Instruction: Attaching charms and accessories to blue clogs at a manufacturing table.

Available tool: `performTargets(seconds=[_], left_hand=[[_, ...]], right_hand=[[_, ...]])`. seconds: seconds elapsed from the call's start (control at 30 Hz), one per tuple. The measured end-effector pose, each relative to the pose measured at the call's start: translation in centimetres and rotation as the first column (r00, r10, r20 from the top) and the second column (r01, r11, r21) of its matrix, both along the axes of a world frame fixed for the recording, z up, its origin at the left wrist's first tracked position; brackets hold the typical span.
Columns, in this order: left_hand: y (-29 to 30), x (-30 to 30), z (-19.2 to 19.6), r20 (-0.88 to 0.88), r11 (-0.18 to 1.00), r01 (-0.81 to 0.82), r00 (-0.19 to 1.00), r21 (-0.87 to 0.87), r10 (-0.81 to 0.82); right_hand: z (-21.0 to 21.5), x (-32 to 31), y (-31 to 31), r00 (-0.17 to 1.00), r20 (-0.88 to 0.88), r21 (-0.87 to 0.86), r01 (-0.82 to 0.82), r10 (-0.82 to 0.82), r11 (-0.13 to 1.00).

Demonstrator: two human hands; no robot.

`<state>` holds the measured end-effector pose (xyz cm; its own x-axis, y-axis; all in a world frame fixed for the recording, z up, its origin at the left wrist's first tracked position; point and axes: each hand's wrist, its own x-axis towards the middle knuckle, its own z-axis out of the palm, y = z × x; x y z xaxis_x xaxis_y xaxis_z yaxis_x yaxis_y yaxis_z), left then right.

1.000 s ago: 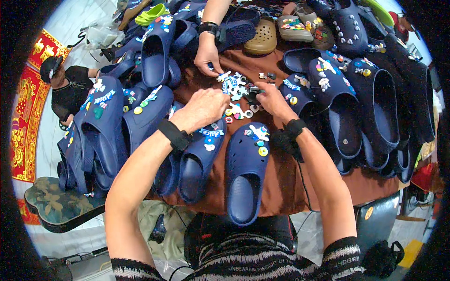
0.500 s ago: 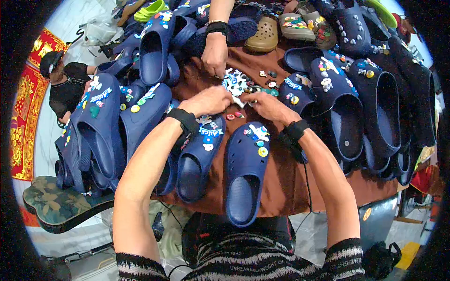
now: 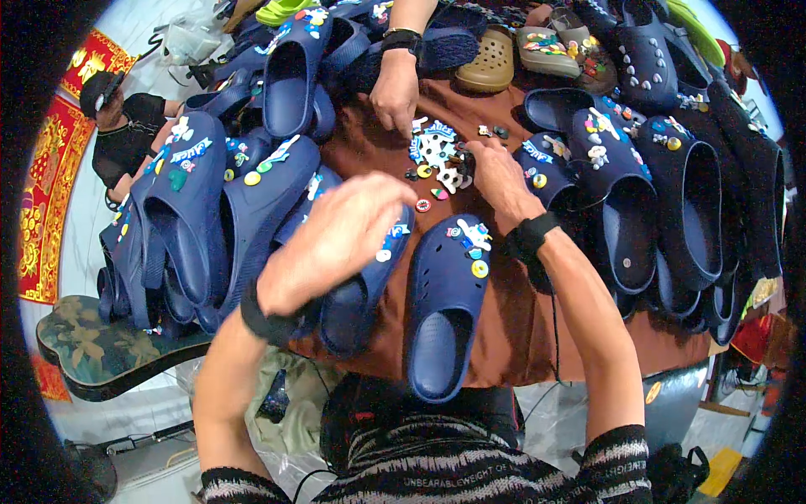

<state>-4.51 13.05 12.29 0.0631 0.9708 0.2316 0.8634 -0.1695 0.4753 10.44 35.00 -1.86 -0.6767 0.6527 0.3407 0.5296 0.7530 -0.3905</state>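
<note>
Brown cloth [image 3: 525,344] spread out, blue shoes [image 3: 600,172] both sides | little charms [image 3: 438,151]: piled mid-cloth, just past the front shoe [image 3: 451,281] | left hand [image 3: 340,231]: blurry, fingers loosely out over another shoe [image 3: 354,315], can't tell if it holds anything | right hand [image 3: 502,181]: fingers curled at the pile's right edge, grip hidden | someone else's hand [image 3: 396,92]: beside the pile

A red-and-gold hanging [image 3: 50,202] lined the left, a leaf-patterned padded seat [image 3: 109,340] stood near left, and pale floor [image 3: 159,407] showed beside the brown-draped table [image 3: 588,340]
</note>
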Motion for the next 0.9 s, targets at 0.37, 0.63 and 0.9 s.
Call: performTargets(seconds=[0.37, 0.63, 0.9], left_hand=[[-11.3, 10.5, -5.4, 0.445, 0.974, -0.09, 0.878, -0.207, 0.175], [-12.8, 12.6, -9.2, 0.338, 0.969, -0.243, 0.909, -0.048, 0.245], [-12.6, 13.3, -10.9, 0.285, 0.968, -0.249, 0.929, 0.008, 0.236]], right_hand=[[-1.2, -1.7, 1.5, 0.998, 0.051, -0.12, -0.036, 0.043, 0.992], [3.0, 0.0, 0.6, 0.94, 0.316, -0.354, -0.007, 0.127, 0.935], [-0.7, -1.3, -0.5, 0.9, -0.16, -0.381, -0.435, 0.405, 0.816]])
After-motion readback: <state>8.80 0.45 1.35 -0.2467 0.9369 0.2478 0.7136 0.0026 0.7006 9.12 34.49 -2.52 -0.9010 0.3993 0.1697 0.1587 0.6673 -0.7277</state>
